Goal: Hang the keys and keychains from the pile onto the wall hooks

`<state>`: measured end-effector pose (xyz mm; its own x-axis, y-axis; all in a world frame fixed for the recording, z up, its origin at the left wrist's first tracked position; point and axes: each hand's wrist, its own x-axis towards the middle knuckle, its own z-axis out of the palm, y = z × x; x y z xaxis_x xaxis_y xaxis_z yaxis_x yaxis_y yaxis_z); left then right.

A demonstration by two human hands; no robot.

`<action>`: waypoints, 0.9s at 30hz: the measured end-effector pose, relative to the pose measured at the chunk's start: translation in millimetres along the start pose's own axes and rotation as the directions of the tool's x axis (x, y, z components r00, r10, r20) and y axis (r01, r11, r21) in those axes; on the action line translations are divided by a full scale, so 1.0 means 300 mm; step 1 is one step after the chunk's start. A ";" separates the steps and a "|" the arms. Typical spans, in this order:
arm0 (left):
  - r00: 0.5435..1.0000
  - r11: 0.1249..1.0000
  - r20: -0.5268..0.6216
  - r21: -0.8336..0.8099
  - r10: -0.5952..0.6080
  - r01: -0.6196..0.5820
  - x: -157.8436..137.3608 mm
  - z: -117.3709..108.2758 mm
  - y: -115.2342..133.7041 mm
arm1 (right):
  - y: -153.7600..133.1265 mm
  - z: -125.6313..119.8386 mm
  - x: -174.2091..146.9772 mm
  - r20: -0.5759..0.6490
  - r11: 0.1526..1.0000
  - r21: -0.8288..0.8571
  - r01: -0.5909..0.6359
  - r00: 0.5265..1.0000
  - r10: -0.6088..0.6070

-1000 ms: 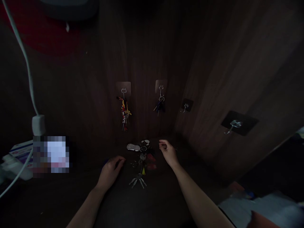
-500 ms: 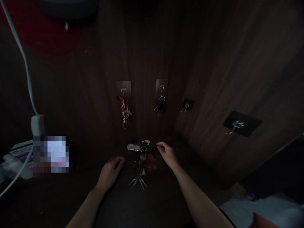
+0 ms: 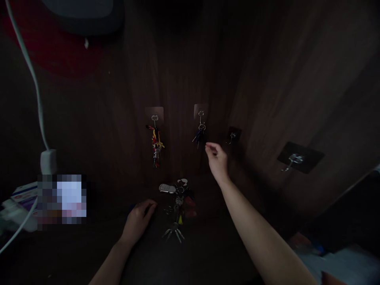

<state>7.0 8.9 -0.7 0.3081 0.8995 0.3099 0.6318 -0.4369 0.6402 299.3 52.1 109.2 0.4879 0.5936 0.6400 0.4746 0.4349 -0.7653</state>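
Resting on the dark surface, my left hand (image 3: 139,217) has its fingers curled together and nothing shows in them. It lies just left of a spread of keys (image 3: 174,231) with a silver oval fob (image 3: 167,189), red tags (image 3: 190,206) and a yellow-green piece (image 3: 180,219). My right hand (image 3: 218,162) is raised near the back panel, thumb and fingers slightly apart, holding nothing visible. Just left of its fingertips, a ring of dark-headed keys (image 3: 199,136) hangs from a metal hook (image 3: 201,116). Whether fingers touch those keys I cannot tell.
A red and yellow corded key bunch (image 3: 156,146) hangs from another hook (image 3: 154,118). Two hooks on dark pads, a small one (image 3: 233,135) and a larger one (image 3: 295,159), are on the right panel. A white cable (image 3: 37,87) with a plug (image 3: 48,161) hangs left.
My right hand has risen from beside the keys on the surface up to the hanging dark-headed keys. My left hand stays in place. The view has tipped slightly upward.
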 end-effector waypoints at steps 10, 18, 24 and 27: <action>0.999 0.999 0.024 -0.023 -0.031 0.031 0.001 -0.005 0.003 | -0.045 0.061 0.247 -0.137 0.992 -0.071 0.109 0.983 -0.118; 1.000 0.999 -0.007 -0.031 -0.009 0.009 0.001 -0.003 -0.001 | -0.067 0.081 0.264 -0.138 0.999 -0.020 0.030 0.990 -0.033; 1.000 0.999 -0.004 -0.034 -0.014 0.014 0.001 0.000 -0.004 | -0.122 0.071 0.293 -0.137 0.998 0.028 0.063 0.989 -0.059; 1.000 0.999 -0.008 -0.033 -0.017 0.017 -0.001 0.001 -0.005 | -0.149 0.061 0.292 -0.124 0.993 0.081 0.081 0.990 -0.070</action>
<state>6.3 9.4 -1.9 0.2912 0.9069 0.3045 0.6130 -0.4213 0.6684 307.4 97.2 198.2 0.5407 0.4730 0.6957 0.4511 0.5349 -0.7144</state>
